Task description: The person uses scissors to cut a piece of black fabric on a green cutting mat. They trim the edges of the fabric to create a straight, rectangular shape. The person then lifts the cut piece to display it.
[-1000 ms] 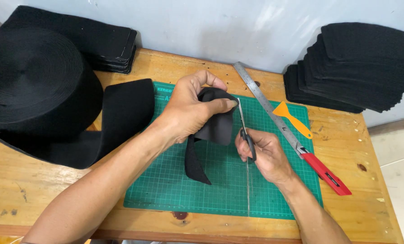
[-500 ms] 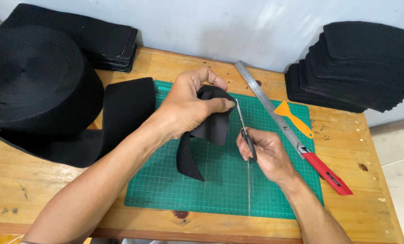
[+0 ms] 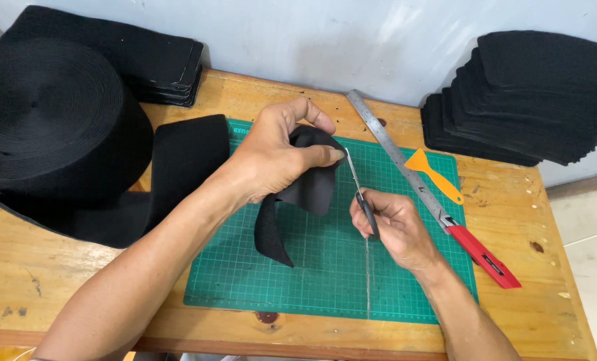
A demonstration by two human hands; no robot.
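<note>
My left hand [image 3: 278,157] grips a curled piece of black felt-like strip [image 3: 298,197], lifted above the green cutting mat [image 3: 325,281]; its lower end hangs down to the mat. My right hand [image 3: 392,224] holds small black-handled scissors [image 3: 360,187], blades pointing up at the edge of the strip by my left thumb. Both hands are over the middle of the mat.
A large black roll [image 3: 51,117] with a loose tail sits at the left. Black cut pieces are stacked at back left [image 3: 144,53] and right [image 3: 532,100]. A steel ruler [image 3: 392,150], an orange scraper [image 3: 432,174] and a red-handled knife [image 3: 485,257] lie on the wooden table [image 3: 545,314].
My left hand has turned the black piece slightly, and its hanging end shifted left. The scissors stay at the strip's edge near my thumb.
</note>
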